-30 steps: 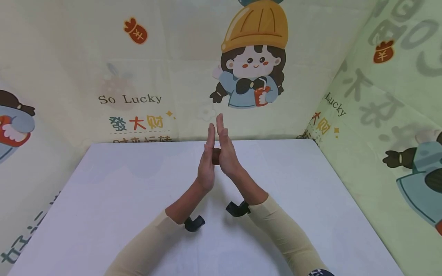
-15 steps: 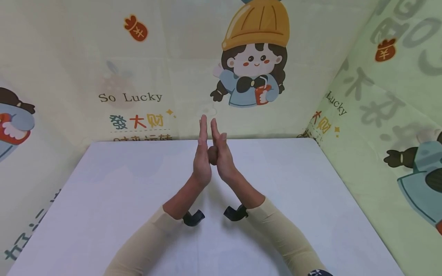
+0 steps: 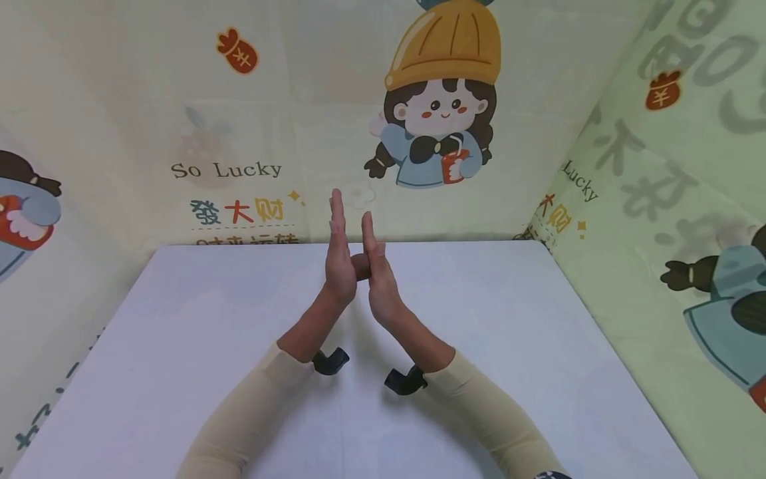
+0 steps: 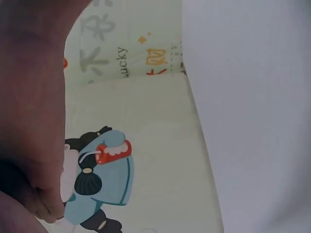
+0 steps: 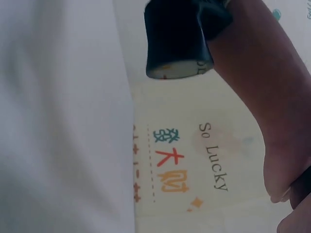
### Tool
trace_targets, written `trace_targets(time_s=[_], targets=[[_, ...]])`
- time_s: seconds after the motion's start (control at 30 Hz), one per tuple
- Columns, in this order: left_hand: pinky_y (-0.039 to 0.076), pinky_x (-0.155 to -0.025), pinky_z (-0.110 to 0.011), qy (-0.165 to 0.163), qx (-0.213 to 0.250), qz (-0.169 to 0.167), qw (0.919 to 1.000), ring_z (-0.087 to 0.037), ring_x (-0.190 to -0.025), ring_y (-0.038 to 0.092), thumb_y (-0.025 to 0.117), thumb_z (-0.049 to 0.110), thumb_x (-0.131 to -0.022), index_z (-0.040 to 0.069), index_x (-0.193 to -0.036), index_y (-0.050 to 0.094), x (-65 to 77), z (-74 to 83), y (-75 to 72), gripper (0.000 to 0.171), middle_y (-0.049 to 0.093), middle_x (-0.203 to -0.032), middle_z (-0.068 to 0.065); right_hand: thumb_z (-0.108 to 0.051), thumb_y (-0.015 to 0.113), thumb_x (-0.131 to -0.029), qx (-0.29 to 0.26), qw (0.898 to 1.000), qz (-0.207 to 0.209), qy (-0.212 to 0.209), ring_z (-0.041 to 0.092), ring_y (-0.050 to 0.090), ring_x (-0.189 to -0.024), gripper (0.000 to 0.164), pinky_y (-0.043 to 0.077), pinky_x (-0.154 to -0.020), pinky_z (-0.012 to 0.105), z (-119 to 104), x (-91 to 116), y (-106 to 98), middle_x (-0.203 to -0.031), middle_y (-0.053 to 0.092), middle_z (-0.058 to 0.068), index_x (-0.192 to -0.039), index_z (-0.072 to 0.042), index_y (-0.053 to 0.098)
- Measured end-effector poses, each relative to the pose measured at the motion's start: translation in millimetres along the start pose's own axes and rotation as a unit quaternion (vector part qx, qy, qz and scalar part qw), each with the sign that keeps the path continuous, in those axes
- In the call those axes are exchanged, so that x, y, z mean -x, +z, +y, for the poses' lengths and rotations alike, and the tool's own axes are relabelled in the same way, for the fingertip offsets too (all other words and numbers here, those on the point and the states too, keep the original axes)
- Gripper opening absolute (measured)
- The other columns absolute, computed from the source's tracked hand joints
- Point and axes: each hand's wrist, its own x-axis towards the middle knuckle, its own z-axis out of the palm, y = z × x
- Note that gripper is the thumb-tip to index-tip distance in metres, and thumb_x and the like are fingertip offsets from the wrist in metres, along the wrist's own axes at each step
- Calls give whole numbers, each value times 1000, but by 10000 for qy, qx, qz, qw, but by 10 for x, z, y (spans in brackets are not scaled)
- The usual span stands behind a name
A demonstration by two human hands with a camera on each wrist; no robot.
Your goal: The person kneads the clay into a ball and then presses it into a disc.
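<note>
1. Left hand [image 3: 340, 266]: fingers straight, pointing up and away from the forearm, uncurled; palm turned to the right hand. Seen edge-on, so can't tell if its fingers touch each other.
2. Right hand [image 3: 383, 286]: fingers likewise straight; its fingertips sit slightly lower in the head view than the left ones. Fingertips of the two hands are apart.
3. Brown lump [image 3: 362, 267]: pressed between the two hands, below the fingertips, touching both. Mostly hidden; full shape can't be told.
4. White table [image 3: 479, 346]: below the fingers.
5. Printed wall sheet [image 3: 323, 133]: behind the fingertips.
6. Black wrist mounts [image 3: 405, 381]: wrist end, well apart from the fingers.
</note>
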Motion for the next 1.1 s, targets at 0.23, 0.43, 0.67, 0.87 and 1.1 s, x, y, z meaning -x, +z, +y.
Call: trace_targets(time_s=[0.23,0.43,0.67,0.87,1.1], targets=[[-3,-124,-36,192,-261,392,9987,-3,-157,-4,13,36,-111,12,-170,4,-139,-24,-109,64,-2,-177,-2,-70,12,-106,109,9996,-112,-223,15,45,-121,89,29,-114,45,1,44,63,-123,58,26,-169,-9,-3],[-5,-124,-39,-9,-277,385,9989,-5,-157,-8,13,36,-111,14,-170,4,-197,-29,-169,64,-5,-177,-1,-62,9,-110,341,9984,-191,-402,16,4,-158,82,4,-125,53,20,103,117,-176,-8,4,-167,-5,-7],[-6,-124,-50,-586,-308,-89,9978,-8,-157,-10,12,40,-110,18,-171,0,-159,-147,-137,65,-9,-176,3,-60,11,-110,319,9985,-49,-449,14,-2,-160,81,7,-126,53,13,86,79,-176,-3,0,-167,-4,-1],[2,-125,-52,-910,-273,-411,9946,-10,-158,-2,12,46,-110,23,-171,0,-97,-219,-95,66,-10,-176,4,-60,11,-111,429,9978,44,-506,13,0,-160,80,8,-126,49,15,44,28,-176,-2,-5,-168,-4,2],[0,-125,-51,-1080,-285,-698,9913,-10,-158,-7,12,43,-111,21,-171,0,-9,-252,-61,64,-9,-176,2,-67,14,-108,521,9970,126,-552,13,0,-160,88,2,-126,45,19,16,-3,-176,-1,-1,-167,-2,3]])
